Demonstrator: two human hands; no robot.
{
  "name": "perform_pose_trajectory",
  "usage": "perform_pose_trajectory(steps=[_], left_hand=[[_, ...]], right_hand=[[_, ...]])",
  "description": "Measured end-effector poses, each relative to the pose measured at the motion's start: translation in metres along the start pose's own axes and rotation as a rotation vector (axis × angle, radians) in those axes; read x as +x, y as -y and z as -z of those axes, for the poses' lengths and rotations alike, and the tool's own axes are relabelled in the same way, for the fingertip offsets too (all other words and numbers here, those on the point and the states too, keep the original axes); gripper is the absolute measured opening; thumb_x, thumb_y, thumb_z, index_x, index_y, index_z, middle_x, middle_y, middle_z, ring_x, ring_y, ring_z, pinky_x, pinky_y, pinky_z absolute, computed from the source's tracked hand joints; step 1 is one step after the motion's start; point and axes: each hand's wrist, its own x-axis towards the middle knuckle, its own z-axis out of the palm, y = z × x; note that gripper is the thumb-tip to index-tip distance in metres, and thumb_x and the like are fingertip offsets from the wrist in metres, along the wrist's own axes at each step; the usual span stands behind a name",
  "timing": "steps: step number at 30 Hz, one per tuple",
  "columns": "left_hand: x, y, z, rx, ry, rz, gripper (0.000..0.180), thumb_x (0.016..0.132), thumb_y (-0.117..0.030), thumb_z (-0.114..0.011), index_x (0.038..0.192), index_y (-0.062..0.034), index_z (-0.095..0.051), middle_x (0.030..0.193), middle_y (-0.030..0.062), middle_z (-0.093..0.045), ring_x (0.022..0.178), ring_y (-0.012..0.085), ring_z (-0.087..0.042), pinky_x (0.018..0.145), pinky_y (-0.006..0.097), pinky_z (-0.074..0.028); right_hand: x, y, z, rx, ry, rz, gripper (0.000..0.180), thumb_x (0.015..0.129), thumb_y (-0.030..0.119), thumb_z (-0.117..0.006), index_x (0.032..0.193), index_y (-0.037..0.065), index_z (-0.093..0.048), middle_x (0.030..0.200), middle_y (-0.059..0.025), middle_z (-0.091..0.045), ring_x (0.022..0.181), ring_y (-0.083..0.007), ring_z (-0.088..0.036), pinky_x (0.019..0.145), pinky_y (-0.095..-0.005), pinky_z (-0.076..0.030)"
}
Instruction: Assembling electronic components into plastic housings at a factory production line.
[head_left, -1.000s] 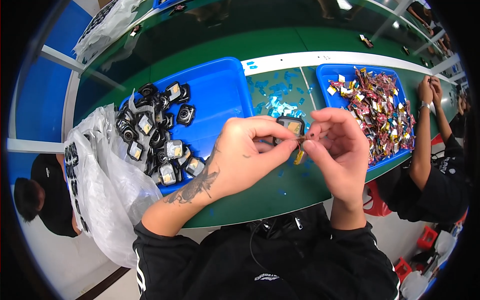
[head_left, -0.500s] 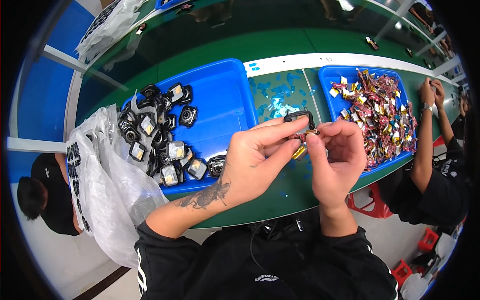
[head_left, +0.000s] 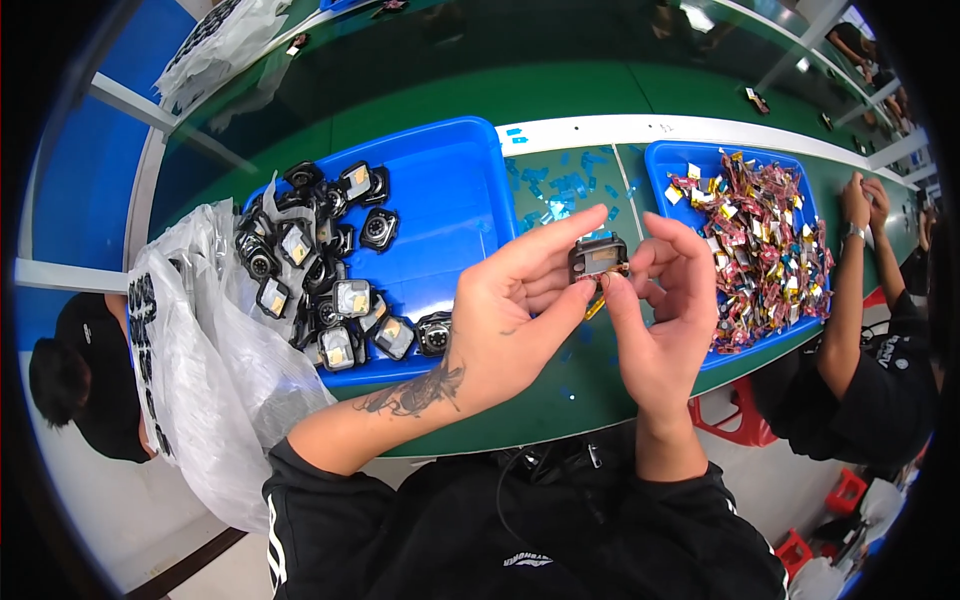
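Note:
In front of my chest, my left hand grips a black watch case between thumb and fingers. The case is tilted so its grey inside faces me. My right hand is closed with thumb and fingertips at the case's right lower edge, on a small circuit board with a coppery edge. A yellow strip hangs below the case by my left thumb; how it is joined is hidden by my fingers.
On the left a blue tray holds many black watch cases, beside a plastic bag. Blue film pieces lie mid-table. A right blue tray is heaped with small circuit boards. A co-worker's arms are at far right.
The watch case has tipped, so its inside now faces me. My right hand's index finger has lifted and spread from the thumb. The yellow strip is turned narrower.

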Motion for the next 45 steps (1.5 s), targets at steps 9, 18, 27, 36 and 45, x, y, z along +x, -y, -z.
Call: perform_pose_trajectory(steps=[9,18,27,36,45], left_hand=[[0.0,-0.012,0.011,-0.066,0.0,0.127,0.059,0.09,0.008,-0.057,0.144,-0.0028,-0.036,0.126,0.0178,-0.06,0.11,0.0189,-0.063,0.091,0.03,-0.053],[0.008,-0.082,0.126,1.954,-0.044,-0.206,0.041,0.085,-0.031,-0.07,0.115,-0.0049,-0.058,0.095,0.0158,-0.069,0.089,0.0332,-0.067,0.078,0.042,-0.053],[0.021,-0.051,0.125,2.025,0.106,0.15,0.055,0.072,-0.029,-0.082,0.108,-0.0009,-0.051,0.093,0.0148,-0.07,0.093,0.033,-0.068,0.081,0.042,-0.054],[0.029,-0.042,0.119,1.805,-0.008,0.151,0.031,0.082,-0.012,-0.06,0.107,0.0031,-0.05,0.088,0.022,-0.068,0.086,0.0395,-0.067,0.08,0.047,-0.053],[0.032,-0.045,0.056,0.212,0.183,0.194,0.022,0.096,0.0,-0.044,0.116,-0.0022,-0.053,0.113,0.0133,-0.065,0.094,0.0226,-0.069,0.08,0.031,-0.059]], right_hand=[[0.007,0.001,-0.005,-0.151,0.178,0.147,0.055,0.082,-0.01,-0.064,0.134,0.001,-0.048,0.104,-0.0088,-0.062,0.09,-0.0129,-0.063,0.072,-0.0247,-0.054],[0.175,-0.03,-0.015,-0.256,0.484,-0.028,0.043,0.084,-0.001,-0.064,0.125,-0.002,-0.052,0.082,-0.0098,-0.066,0.077,-0.0141,-0.066,0.069,-0.0258,-0.054],[0.232,-0.118,-0.047,-0.694,0.352,-0.2,0.048,0.075,0.007,-0.073,0.121,0.0,-0.059,0.089,-0.0084,-0.067,0.08,-0.0158,-0.065,0.07,-0.0286,-0.054],[0.229,-0.064,0.027,-0.274,0.28,-0.155,0.024,0.085,0.015,-0.069,0.103,-0.001,-0.068,0.082,-0.003,-0.066,0.074,-0.0111,-0.061,0.066,-0.028,-0.051],[0.138,-0.034,0.109,-1.086,0.625,0.145,0.013,0.075,0.008,-0.071,0.086,0.003,-0.067,0.081,-0.013,-0.065,0.082,-0.0333,-0.064,0.075,-0.0419,-0.05]])
